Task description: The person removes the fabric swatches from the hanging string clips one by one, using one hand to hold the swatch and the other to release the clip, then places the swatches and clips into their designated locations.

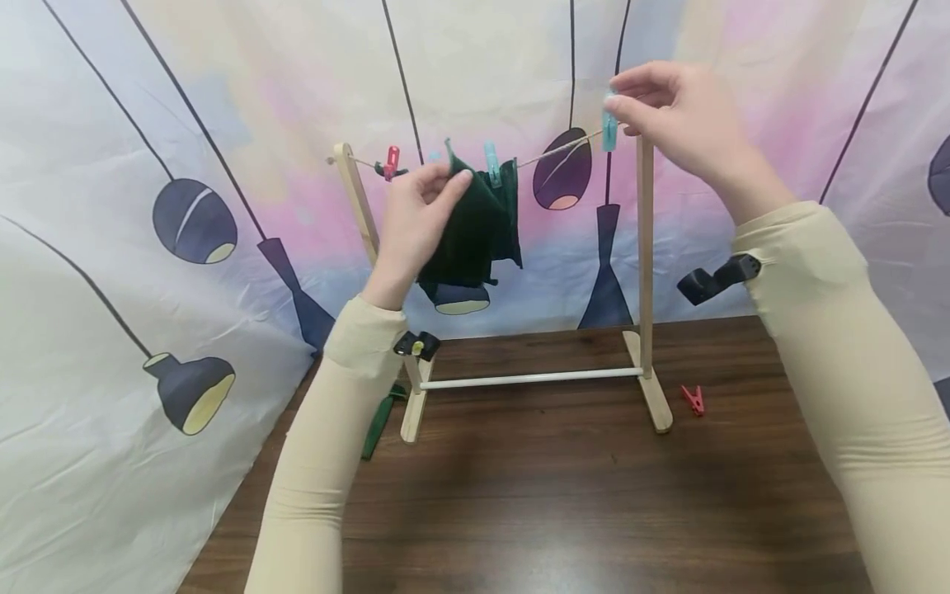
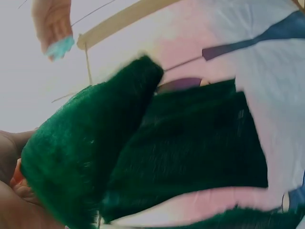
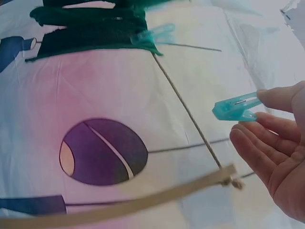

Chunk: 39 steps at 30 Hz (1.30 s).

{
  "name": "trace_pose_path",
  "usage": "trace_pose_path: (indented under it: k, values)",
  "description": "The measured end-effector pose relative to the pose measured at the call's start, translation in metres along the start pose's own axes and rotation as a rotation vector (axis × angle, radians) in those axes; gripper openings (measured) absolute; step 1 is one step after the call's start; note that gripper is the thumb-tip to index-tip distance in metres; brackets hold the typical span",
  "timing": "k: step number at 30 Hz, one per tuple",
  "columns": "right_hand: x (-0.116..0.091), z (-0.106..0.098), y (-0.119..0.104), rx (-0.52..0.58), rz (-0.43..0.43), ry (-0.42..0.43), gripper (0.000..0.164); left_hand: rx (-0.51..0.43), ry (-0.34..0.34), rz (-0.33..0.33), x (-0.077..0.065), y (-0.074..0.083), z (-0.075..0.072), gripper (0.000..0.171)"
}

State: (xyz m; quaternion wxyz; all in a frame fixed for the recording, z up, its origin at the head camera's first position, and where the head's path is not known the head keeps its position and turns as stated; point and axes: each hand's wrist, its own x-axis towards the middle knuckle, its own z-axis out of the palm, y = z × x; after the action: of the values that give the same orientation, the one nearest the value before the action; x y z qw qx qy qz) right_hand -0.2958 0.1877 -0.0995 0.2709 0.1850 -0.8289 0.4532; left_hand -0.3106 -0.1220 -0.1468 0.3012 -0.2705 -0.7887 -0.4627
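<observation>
My left hand [image 1: 416, 221] pinches the edge of a dark green cloth [image 1: 466, 235]. Its upper corner stands up beside the fingertips. In the left wrist view, the near part of the green cloth [image 2: 95, 133] is folded over beside the hand. A light blue clothespin [image 1: 492, 165] clips green fabric to the string line [image 1: 549, 152]. My right hand [image 1: 693, 124] holds another light blue clothespin [image 1: 609, 134] between thumb and fingers near the right post. The right wrist view has this clothespin [image 3: 233, 107] apart from the line.
The line runs between two wooden posts [image 1: 646, 264] joined low down by a white rod [image 1: 530, 379]. A red clothespin [image 1: 392, 162] is on the line at left. Another red clothespin [image 1: 693, 400] lies on the brown table [image 1: 549, 495]; a green piece [image 1: 380, 425] lies near the left foot.
</observation>
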Motion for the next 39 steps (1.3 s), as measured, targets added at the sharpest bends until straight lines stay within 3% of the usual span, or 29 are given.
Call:
trace_pose_path:
  k: [8,13,22,26,31,39]
  values:
    - [-0.008,-0.027,0.010,0.013,0.031,0.073,0.042,0.034,0.125,-0.015,-0.004,-0.007,-0.052,0.033]
    - [-0.017,-0.046,0.020,0.032,0.058,0.096,0.040,0.071,0.170,-0.091,-0.011,-0.012,-0.086,0.034]
    - [-0.037,-0.069,0.051,-0.029,0.112,0.128,0.038,0.333,0.270,-0.195,-0.030,-0.033,-0.142,0.041]
    - [-0.043,-0.077,0.066,-0.048,0.156,0.138,0.037,0.398,0.266,-0.226,-0.036,-0.049,-0.156,0.045]
    - [-0.053,-0.081,0.084,-0.147,0.211,0.119,0.043,0.450,0.211,-0.268,-0.047,-0.074,-0.165,0.048]
    - [-0.077,-0.080,0.119,-0.180,0.289,0.051,0.053,0.566,0.142,-0.208,-0.070,-0.110,-0.168,0.044]
